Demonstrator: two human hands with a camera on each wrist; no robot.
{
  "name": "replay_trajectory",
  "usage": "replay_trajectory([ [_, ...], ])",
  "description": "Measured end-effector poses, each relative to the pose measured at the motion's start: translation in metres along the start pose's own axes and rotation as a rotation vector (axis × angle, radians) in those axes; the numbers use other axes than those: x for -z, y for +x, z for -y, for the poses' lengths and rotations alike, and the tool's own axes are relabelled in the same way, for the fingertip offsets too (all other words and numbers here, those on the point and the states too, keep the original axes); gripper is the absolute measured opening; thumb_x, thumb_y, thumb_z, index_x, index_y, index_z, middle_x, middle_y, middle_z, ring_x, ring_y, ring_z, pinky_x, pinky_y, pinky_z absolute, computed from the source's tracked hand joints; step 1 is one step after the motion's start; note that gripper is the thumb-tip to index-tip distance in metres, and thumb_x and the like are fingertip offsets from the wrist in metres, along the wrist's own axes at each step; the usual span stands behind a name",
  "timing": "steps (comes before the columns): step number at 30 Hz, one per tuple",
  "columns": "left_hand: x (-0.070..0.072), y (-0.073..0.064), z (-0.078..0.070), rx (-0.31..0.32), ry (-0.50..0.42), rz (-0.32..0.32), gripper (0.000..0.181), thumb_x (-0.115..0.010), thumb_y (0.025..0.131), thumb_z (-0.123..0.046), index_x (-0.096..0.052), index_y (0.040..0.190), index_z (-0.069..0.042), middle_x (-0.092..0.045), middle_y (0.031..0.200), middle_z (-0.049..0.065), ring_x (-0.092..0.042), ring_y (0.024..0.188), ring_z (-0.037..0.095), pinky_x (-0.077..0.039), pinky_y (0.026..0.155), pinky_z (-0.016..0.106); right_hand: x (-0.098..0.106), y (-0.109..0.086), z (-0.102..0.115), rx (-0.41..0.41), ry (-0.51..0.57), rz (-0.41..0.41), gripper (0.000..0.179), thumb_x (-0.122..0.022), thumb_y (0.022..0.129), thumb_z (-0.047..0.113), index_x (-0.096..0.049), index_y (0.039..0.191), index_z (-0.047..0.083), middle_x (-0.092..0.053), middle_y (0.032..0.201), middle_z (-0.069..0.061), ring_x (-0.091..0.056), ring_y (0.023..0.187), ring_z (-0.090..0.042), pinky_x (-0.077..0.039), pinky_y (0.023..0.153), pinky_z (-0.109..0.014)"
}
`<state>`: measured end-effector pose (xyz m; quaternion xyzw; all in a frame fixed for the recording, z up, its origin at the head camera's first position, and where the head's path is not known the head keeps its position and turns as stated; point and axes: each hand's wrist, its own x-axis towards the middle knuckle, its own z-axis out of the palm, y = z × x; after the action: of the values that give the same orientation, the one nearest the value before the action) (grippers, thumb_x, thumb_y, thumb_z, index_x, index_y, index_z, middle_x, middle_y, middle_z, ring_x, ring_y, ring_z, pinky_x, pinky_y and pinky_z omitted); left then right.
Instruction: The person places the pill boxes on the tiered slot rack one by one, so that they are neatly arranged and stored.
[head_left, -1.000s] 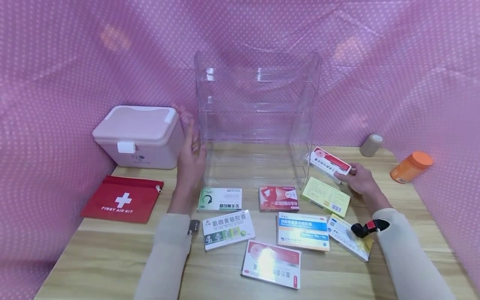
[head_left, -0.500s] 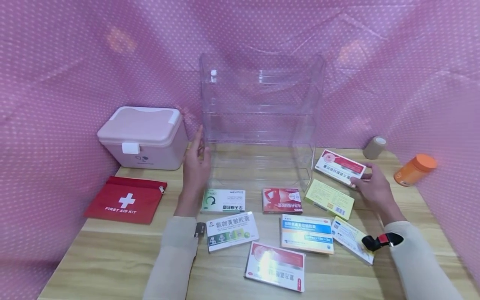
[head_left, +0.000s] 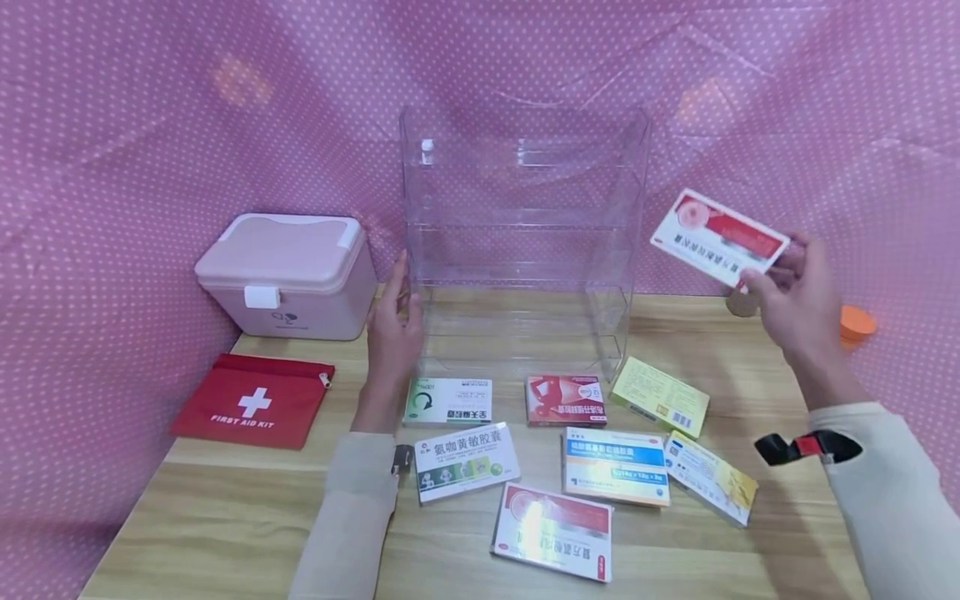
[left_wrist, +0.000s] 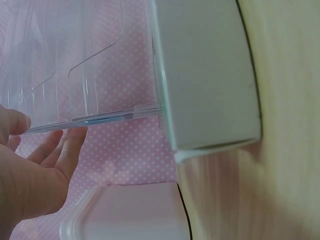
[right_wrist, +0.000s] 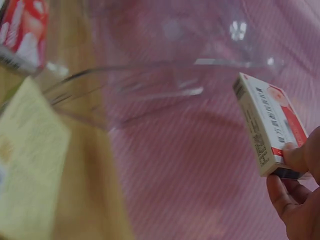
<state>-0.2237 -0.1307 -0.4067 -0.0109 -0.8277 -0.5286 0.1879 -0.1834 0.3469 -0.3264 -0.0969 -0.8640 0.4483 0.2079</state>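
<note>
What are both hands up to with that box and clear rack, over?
Right-hand fingers: gripping box, held off table. Left-hand fingers: holding rack at its side. Nothing seen between box and rack.

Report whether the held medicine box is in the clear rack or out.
Out: the right hand holds the medicine box beside the clear rack.

From here I see the pink lidded box (head_left: 281,275) with its white latch; the red first aid pouch (head_left: 252,402) lies just in front of it, the dotted pink cloth (head_left: 300,108) hangs behind, and well to its right I make out a grey-brown roll (head_left: 741,305) and an orange bottle (head_left: 857,323), both partly hidden.
</note>
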Motion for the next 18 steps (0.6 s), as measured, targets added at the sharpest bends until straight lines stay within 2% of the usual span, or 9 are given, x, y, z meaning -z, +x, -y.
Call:
replay_trajectory([
  [4, -0.001, 0.0, -0.001, 0.002, 0.0, -0.006, 0.07, -0.053, 0.111, -0.016, -0.028, 0.166, -0.051, -0.042, 0.173, -0.002, -0.056, 0.15, 0.03, -0.05, 0.121, 0.049, 0.0, 0.019, 0.055, 0.045, 0.078, -0.063, 0.063, -0.064, 0.102, 0.0, -0.044, 0.156, 0.025, -0.06, 0.118, 0.019, -0.061, 0.105, 0.001, -0.054, 0.087, -0.006],
  [6, -0.002, 0.0, -0.001, 0.003, -0.01, -0.007, 0.071, -0.053, 0.11, -0.015, -0.029, 0.165, -0.052, -0.044, 0.172, -0.001, -0.056, 0.149, 0.03, -0.051, 0.12, 0.048, 0.0, 0.029, 0.082, 0.069, 0.117, -0.095, 0.063, -0.064, 0.1, -0.003, -0.047, 0.153, 0.026, -0.062, 0.116, 0.017, -0.062, 0.103, 0.0, -0.055, 0.087, -0.007],
  [10, -0.004, 0.001, -0.002, 0.003, -0.023, -0.007, 0.072, -0.054, 0.11, -0.015, -0.029, 0.165, -0.053, -0.049, 0.168, 0.003, -0.059, 0.147, 0.031, -0.053, 0.118, 0.048, -0.008, 0.047, 0.122, 0.165, 0.175, -0.143, 0.062, -0.064, 0.096, -0.008, -0.053, 0.147, 0.025, -0.065, 0.109, 0.016, -0.066, 0.098, -0.001, -0.057, 0.088, -0.011],
  [14, -0.005, 0.002, -0.001, -0.012, -0.002, -0.017, 0.071, -0.054, 0.11, -0.015, -0.029, 0.166, -0.051, -0.051, 0.167, 0.006, -0.06, 0.146, 0.031, -0.053, 0.118, 0.048, -0.032, 0.064, 0.15, 0.251, 0.132, -0.131, 0.061, -0.066, 0.096, -0.005, -0.056, 0.147, 0.028, -0.066, 0.108, 0.016, -0.068, 0.096, -0.001, -0.058, 0.09, -0.015],
  [18, -0.004, 0.001, 0.002, -0.005, -0.001, -0.02, 0.07, -0.054, 0.11, -0.017, -0.029, 0.165, -0.052, -0.051, 0.167, 0.006, -0.06, 0.146, 0.031, -0.054, 0.117, 0.047, -0.063, 0.084, 0.173, 0.32, 0.061, -0.1, 0.061, -0.068, 0.095, -0.003, -0.058, 0.147, 0.026, -0.058, 0.105, 0.018, -0.065, 0.093, 0.002, -0.059, 0.091, -0.016],
])
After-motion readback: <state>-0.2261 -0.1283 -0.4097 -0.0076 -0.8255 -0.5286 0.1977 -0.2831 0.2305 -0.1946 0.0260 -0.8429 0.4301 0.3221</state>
